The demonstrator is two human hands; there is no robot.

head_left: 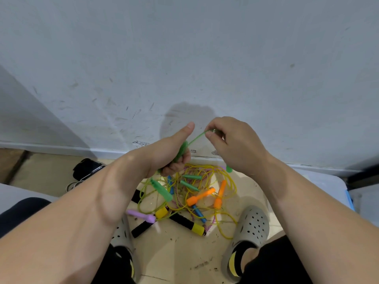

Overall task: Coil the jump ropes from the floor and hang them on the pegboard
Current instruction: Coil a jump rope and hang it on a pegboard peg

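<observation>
Wall: white, scuffed; stood behind both hands.
Floor: tan tile with scattered grit, below the grip and running to the wall's base.
Pile: tangled ropes on the floor, straight under the hands; a yellow cord made the widest loops.
Clogs: grey, perforated, one each side of the pile, below the grip.
Left hand: fist closed round a bunch of green rope, thumb pointing up.
Right hand: just right of the left; thumb and forefinger pinched a single strand, other fingers curled.
Green rope: bunched in the left fist; one strand ran taut up and right into the right-hand pinch.
Black item: on the floor left of the grip, with metal rings beside it; kind not clear.
Yellow-black handles: lowest in the pile, well below the grip.
Green handle: tilted just under the left fist; hanging or lying, could not tell.
Orange handles: two, under the right hand, in the yellow loops.
Purple handle: at the pile's left edge, under the left wrist.
Blue handle: below the orange pair.
</observation>
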